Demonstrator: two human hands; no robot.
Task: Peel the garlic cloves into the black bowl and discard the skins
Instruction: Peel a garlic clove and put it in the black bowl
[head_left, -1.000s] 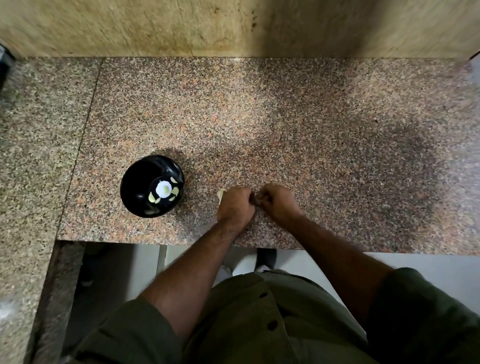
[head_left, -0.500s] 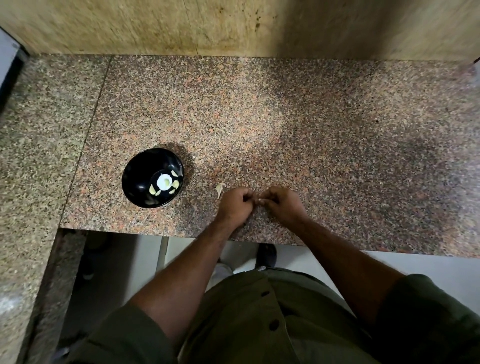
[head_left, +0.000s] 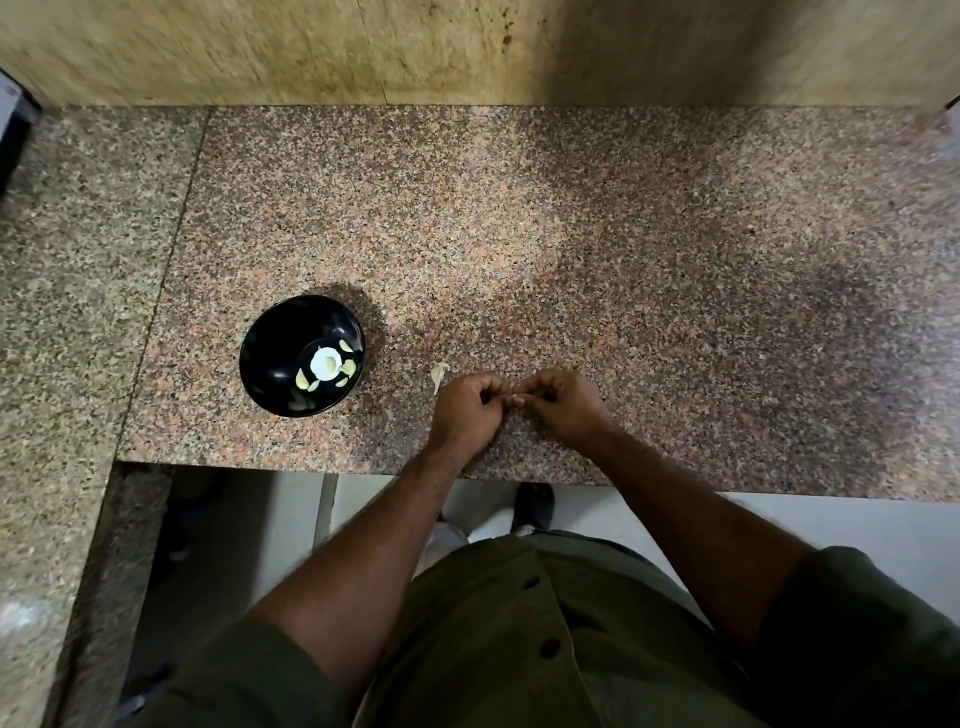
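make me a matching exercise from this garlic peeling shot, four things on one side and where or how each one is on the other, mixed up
Things:
1. black bowl
2. loose garlic piece
3. left hand
4. wall

Places or states:
A. fingertips meeting the right hand near the counter's front edge
B. lying on the counter between the bowl and the hands
C. standing behind the counter, yellowish stone
D. left of the hands, holding pale peeled cloves

Pairs: 1-D, 2-B, 3-A, 4-C
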